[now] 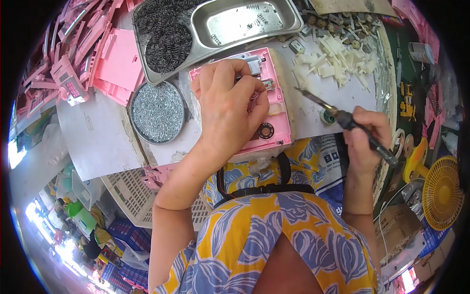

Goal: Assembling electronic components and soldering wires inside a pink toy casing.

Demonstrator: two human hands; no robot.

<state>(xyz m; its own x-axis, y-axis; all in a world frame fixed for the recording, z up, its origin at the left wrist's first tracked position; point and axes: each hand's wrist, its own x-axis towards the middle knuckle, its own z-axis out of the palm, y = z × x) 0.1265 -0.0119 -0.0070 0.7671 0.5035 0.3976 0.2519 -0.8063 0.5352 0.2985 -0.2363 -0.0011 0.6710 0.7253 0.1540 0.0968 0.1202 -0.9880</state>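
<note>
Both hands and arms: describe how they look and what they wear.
The left grip and right grip are bare hands, no gloves or watches visible. The forearms are bare below short yellow sleeves with a blue-grey and white leaf print.

i wear a yellow-orange top (pixel 226 234) printed with large blue-grey leaf shapes edged in white, its neckline (pixel 281 233) coming to a point. the sleeves (pixel 361 255) are short, and my left hand (pixel 226 105) and right hand (pixel 363 139) are bare. a narrow dark strap (pixel 267 189) crosses my waist.
</note>
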